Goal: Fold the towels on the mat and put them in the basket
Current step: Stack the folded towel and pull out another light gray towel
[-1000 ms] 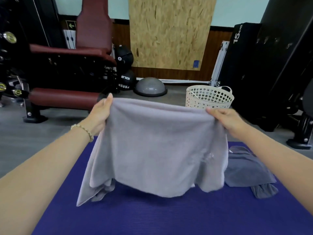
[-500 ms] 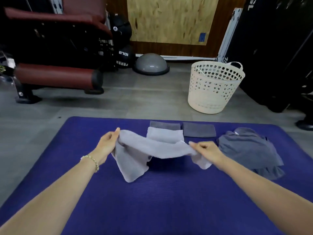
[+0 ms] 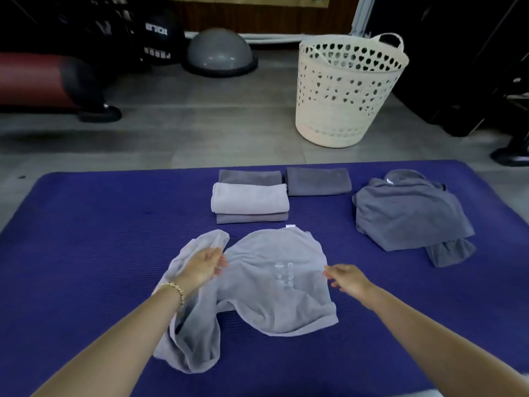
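A light grey towel [image 3: 269,285] lies rumpled on the purple mat [image 3: 86,239], its left part bunched under my left forearm. My left hand [image 3: 204,265] hovers over its left fold with relaxed fingers. My right hand [image 3: 343,277] is at the towel's right edge, fingertips just touching it, holding nothing. Beyond lie folded towels: a light one [image 3: 249,197] on top of darker ones, and a dark grey one [image 3: 317,181] beside them. A heap of unfolded dark grey towels [image 3: 409,213] sits at the right. The cream basket [image 3: 343,90] stands on the floor past the mat.
A grey half-dome balance trainer [image 3: 219,53] and black medicine balls [image 3: 157,38] stand at the back. A red padded gym bench [image 3: 43,78] is at the far left, and dark equipment [image 3: 472,67] is to the right of the basket. Grey floor lies between mat and basket.
The towel went from held up in the air down to lying on the mat. Both hands have let go of its corners, and my view has tilted downward.
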The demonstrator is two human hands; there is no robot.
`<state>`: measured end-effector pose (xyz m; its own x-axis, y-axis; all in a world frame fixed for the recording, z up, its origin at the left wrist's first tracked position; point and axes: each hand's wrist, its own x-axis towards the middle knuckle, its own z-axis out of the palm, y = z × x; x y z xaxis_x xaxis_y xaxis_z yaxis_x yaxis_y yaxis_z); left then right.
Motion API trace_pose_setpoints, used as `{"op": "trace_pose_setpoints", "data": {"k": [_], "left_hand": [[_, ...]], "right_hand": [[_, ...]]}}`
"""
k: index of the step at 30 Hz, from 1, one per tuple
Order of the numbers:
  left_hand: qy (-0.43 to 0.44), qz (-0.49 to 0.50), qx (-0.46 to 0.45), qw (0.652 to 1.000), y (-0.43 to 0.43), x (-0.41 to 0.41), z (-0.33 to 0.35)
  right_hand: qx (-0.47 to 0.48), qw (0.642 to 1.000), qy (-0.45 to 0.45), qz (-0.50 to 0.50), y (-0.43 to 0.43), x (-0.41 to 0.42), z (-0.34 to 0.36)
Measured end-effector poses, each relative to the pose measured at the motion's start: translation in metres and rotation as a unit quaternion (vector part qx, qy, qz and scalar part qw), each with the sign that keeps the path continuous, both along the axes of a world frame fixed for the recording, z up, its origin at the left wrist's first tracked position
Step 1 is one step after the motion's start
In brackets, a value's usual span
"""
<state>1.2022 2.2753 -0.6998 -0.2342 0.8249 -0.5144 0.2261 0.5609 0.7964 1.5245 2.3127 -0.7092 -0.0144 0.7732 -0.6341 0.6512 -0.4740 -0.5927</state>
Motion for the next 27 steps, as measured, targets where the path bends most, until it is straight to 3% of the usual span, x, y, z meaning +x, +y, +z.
{"op": "trace_pose_setpoints", "data": {"k": [6, 13, 19, 21, 24, 27], "left_hand": [[0.09, -0.134, 0.01, 0.987, 0.047, 0.06, -0.066], [0.18, -0.18, 0.002, 0.967, 0.079, 0.084, -0.143], [0.329, -0.252, -0.001, 0.91, 0.1, 0.1, -0.161], [0.355, -0.293, 0.046, 0.886, 0.108, 0.11, -0.151], [0.228, -0.379, 0.129, 0.887, 0.119, 0.136, -0.138], [0.098, -0.418, 0.134, 0.893, 0.126, 0.173, -0.122]], "right_hand": [[0.002, 0.999, -0.031, -0.013, 0.024, 0.019, -0.065], [-0.014, 0.986, 0.016, -0.164, 0.044, 0.021, -0.125], [0.02, 0.969, 0.105, -0.222, 0.062, 0.01, -0.143], [0.028, 0.959, 0.144, -0.241, 0.066, 0.003, -0.143], [0.08, 0.948, 0.201, -0.231, 0.066, -0.002, -0.131], [0.129, 0.95, 0.241, -0.153, 0.06, 0.005, -0.114]]}}
